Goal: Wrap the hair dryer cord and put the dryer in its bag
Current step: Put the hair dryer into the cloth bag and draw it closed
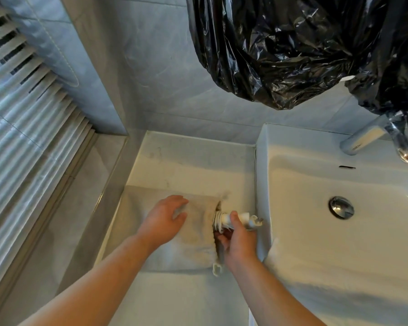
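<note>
Between right-hand fingers, dryer handle

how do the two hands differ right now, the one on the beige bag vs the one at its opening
The left hand lies open and flat, fingers spread, on the beige cloth bag; the right hand is curled around the white hair dryer handle with cord coiled on it. The left holds nothing; the right grips the dryer at the bag's mouth. The left is palm down; the right is turned sideways. Both are bare, over the white counter.
</note>
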`<state>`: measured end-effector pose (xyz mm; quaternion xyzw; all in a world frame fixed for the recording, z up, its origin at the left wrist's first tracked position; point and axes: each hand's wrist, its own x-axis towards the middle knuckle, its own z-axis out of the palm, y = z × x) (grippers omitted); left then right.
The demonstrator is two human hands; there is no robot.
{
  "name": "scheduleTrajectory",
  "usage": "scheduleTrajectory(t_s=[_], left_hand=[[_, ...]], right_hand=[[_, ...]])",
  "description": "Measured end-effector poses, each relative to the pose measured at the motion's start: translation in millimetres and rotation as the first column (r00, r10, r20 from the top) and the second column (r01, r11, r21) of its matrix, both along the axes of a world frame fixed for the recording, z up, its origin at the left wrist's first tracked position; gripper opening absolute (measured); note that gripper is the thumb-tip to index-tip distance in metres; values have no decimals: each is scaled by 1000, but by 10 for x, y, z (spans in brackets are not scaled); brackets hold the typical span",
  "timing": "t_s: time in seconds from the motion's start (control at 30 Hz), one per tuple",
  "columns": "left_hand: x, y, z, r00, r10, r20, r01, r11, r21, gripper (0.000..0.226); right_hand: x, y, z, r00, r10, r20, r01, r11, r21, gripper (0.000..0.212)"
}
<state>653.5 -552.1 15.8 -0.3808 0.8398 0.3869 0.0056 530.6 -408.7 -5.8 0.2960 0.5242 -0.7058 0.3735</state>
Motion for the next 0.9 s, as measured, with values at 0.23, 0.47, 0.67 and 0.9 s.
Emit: scheduleTrajectory(t_s=[0.23, 0.47, 0.67, 0.9], left_hand=[[-388, -188, -183, 919, -301, 254, 335, 936, -107, 56], [-673, -126, -195, 824, -395, 406, 491, 856, -163, 53], [-689, -42, -242, 909, -267, 320, 331, 929, -168, 30], [-748, 47, -337, 968, -188, 168, 205, 975, -86, 35]], right_hand=[[-68, 54, -166, 971, 239, 22, -240, 970, 46, 31], [-188, 226, -255, 957, 261, -124, -218, 933, 286, 31], [-181, 224, -235, 882, 462, -86, -389, 820, 420, 15], [60, -55, -142, 787, 615, 59, -600, 738, 309, 39]])
